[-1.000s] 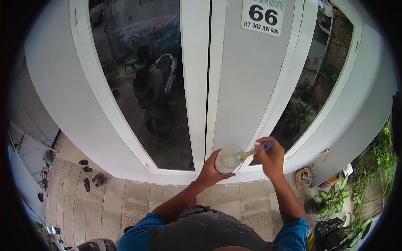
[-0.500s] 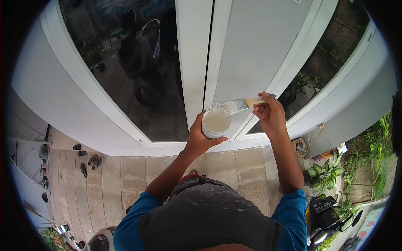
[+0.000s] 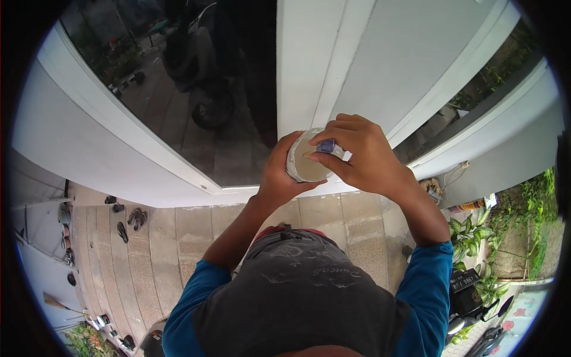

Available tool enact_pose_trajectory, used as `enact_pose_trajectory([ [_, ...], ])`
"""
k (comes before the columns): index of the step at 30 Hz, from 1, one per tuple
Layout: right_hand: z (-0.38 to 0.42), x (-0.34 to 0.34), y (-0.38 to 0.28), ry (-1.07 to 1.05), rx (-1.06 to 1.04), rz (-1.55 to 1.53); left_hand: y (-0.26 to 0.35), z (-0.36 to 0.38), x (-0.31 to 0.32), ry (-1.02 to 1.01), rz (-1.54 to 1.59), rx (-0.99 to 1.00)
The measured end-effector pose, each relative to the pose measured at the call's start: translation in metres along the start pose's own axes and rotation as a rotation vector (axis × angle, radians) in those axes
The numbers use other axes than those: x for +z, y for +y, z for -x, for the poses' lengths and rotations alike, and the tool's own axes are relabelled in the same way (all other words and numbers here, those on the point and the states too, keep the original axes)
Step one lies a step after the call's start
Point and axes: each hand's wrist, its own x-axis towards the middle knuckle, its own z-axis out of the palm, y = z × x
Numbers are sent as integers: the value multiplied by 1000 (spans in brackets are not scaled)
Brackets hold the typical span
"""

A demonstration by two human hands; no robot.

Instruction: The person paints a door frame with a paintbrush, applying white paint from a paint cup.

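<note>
A person in a dark grey top with blue sleeves [image 3: 431,273] stands with both arms reaching toward 12 o'clock. Near the centre of the view, slightly toward 1 o'clock, is a round, whitish, plastic-looking tub [image 3: 291,163] with white smears around its rim. It holds a pale cream liquid [image 3: 312,171], and its mouth faces the camera.

The left hand [image 3: 279,172] grips the tub from its 9 o'clock side, fingers curled up toward 10 o'clock and thumb along the 6 o'clock edge. The right hand [image 3: 363,149], on the 3 o'clock side, is closed in a pinch on a slim brush with a purple-blue handle end [image 3: 325,146]. The brush sits over the tub's mouth; its bristles are hidden, so how deep they reach cannot be told.

At 1 o'clock rises a light grey door panel [image 3: 410,65] edged in white, and at 11 o'clock a large dark glass pane [image 3: 238,119] with reflections. A beige tiled floor [image 3: 196,232] lies below, with dark sandals [image 3: 138,219] between 8 and 9 o'clock. A green leafy plant [image 3: 467,232] stands between 3 and 4 o'clock, and a black number plate [image 3: 464,279] shows at 4 o'clock.
</note>
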Motion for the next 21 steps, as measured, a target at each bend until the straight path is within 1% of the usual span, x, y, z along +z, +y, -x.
enact_pose_trajectory([
  [2,-4,10,3,4,-56,25,0,-1,-7,8,-20,-10],
  [9,-13,24,6,-16,-31,-3,0,3,-26,39,-61,-6],
  [11,-16,19,4,2,222,-147,-7,6,-30,43,-68,-29],
  [12,-16,18,5,-4,216,-148,-10,7,-31,45,-72,-50],
  [14,-17,14,7,129,283,-242,-10,9,-32,64,-101,-43],
  [15,-17,12,7,116,329,-238,-10,8,-33,72,-129,-33],
  [16,-20,12,7,114,323,-239,-10,7,-34,78,-132,-32],
  [18,-21,15,4,66,159,-184,-10,6,-34,68,-193,27],
  [19,-21,18,1,36,103,-98,-9,5,-33,62,-189,27],
  [20,-22,22,0,40,110,-96,-9,5,-31,67,-175,18],
  [21,-23,26,1,12,11,-36,-8,4,-30,69,-160,9],
])
